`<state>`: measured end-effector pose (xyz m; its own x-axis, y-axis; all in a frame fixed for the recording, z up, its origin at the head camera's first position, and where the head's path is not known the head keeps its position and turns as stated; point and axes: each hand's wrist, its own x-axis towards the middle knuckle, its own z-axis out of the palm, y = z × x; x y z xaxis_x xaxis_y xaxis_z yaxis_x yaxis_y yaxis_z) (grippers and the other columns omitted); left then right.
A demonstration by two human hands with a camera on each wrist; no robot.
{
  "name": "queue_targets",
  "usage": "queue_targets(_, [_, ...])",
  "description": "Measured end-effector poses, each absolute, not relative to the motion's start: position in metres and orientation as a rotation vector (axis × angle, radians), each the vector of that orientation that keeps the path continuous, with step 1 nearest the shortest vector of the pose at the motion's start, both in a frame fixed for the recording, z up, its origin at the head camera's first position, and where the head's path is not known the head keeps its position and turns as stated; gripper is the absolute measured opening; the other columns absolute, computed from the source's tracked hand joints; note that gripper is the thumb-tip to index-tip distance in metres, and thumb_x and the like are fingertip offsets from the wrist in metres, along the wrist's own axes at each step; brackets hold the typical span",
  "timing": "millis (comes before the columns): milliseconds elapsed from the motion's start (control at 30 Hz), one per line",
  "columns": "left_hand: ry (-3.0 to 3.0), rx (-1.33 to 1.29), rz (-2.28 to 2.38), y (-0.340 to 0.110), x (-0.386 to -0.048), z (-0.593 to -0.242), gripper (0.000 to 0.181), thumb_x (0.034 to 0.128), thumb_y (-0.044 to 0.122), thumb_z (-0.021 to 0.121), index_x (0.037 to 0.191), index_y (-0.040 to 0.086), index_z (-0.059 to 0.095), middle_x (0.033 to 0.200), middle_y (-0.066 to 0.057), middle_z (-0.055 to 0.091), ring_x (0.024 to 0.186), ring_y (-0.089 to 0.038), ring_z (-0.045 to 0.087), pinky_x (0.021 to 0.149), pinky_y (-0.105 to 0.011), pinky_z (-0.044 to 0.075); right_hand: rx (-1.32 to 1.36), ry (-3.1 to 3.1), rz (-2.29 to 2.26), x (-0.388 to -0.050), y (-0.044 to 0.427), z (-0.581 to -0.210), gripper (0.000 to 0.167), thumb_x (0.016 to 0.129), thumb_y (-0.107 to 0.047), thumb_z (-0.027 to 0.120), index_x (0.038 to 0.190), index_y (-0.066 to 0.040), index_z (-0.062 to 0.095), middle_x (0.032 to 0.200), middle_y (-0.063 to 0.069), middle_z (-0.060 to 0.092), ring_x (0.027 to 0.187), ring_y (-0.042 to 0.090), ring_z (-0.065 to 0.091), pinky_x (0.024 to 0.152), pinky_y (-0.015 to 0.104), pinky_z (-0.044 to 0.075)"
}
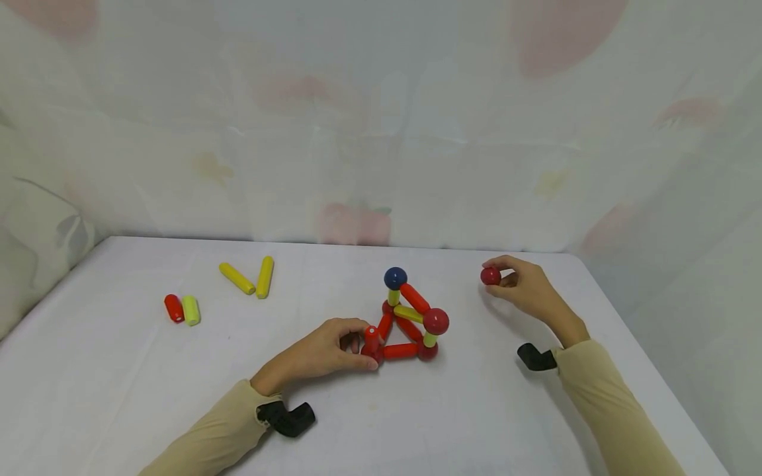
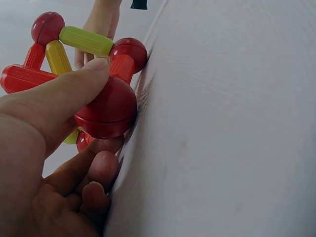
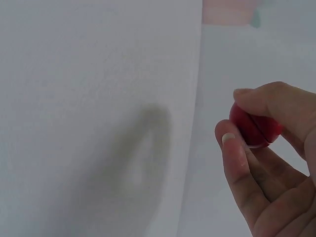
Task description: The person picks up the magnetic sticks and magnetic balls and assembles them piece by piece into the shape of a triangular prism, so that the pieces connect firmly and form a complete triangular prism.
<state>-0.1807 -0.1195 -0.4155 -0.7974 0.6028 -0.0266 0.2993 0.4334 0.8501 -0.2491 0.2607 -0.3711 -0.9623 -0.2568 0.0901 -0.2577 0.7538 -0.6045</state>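
Observation:
A frame of toy rods and balls stands at mid-table. Its triangular base has red rods (image 1: pixel 401 351) and red balls; short yellow-green rods carry a blue ball (image 1: pixel 395 277) and a larger-looking red ball (image 1: pixel 436 321), joined by a slanted red rod (image 1: pixel 415 299). My left hand (image 1: pixel 321 352) pinches the near-left corner ball (image 2: pixel 109 109) between thumb and fingers. From that corner rises a short red rod (image 1: pixel 372 335) with a bare top end. Off to the right, my right hand (image 1: pixel 528 289) holds a loose red ball (image 3: pixel 254 127) above the table, thumb against fingertips.
Two yellow rods (image 1: pixel 237 278) lie toward the back left of the white table (image 1: pixel 143 396). Nearer the left edge are a short red rod (image 1: pixel 174 308) and a yellow-green rod (image 1: pixel 191 310), side by side. A patterned cloth (image 1: pixel 357 132) hangs behind the table.

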Motion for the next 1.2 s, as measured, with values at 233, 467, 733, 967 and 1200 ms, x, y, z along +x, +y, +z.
queue_targets(233, [2.360,0.784,1.314,-0.120,-0.180,-0.416,0.028,0.0830,0.031,0.080,0.105,0.018,0.068,0.076,0.002,0.051,0.073,-0.011,0.049,0.061,-0.021,0.037,0.466,-2.911,1.010,-0.240,0.249,-0.363,0.043,0.089,-0.018,0.074,0.129,-0.008,0.059,0.122,0.016,0.067,0.099,0.030,0.068,0.084,0.041,0.058])
queue_targets(467, [2.352,0.787,1.327,-0.120,-0.179,-0.415,0.029,0.0823,0.032,0.081,0.104,0.018,0.069,0.075,0.003,0.051,0.072,-0.010,0.050,0.062,-0.020,0.037,0.524,-2.888,0.992,-0.234,0.239,-0.354,0.044,0.089,-0.022,0.075,0.128,-0.006,0.060,0.116,0.014,0.070,0.096,0.026,0.069,0.080,0.022,0.055])
queue_targets(733, [2.354,0.790,1.322,-0.120,-0.179,-0.415,0.028,0.0823,0.032,0.081,0.104,0.018,0.068,0.075,0.003,0.051,0.072,-0.010,0.049,0.062,-0.020,0.037,0.591,-2.834,1.019,-0.227,0.229,-0.350,0.041,0.087,-0.022,0.077,0.124,-0.007,0.064,0.112,0.011,0.071,0.093,0.022,0.068,0.078,0.017,0.053])
queue_targets(967, [2.362,0.785,1.309,-0.120,-0.180,-0.415,0.027,0.0826,0.033,0.080,0.104,0.020,0.068,0.076,0.004,0.052,0.073,-0.009,0.050,0.062,-0.020,0.038,0.675,-2.757,1.038,-0.221,0.219,-0.346,0.040,0.085,-0.019,0.079,0.121,-0.007,0.066,0.110,0.009,0.072,0.089,0.019,0.069,0.077,0.017,0.054])
queue_targets(1200, [2.359,0.790,1.320,-0.120,-0.180,-0.416,0.028,0.0826,0.032,0.081,0.104,0.019,0.069,0.076,0.002,0.052,0.074,-0.011,0.051,0.062,-0.021,0.038,0.727,-2.701,1.014,-0.214,0.210,-0.339,0.040,0.085,-0.018,0.079,0.122,-0.008,0.066,0.107,0.006,0.072,0.087,0.016,0.067,0.077,0.024,0.057])
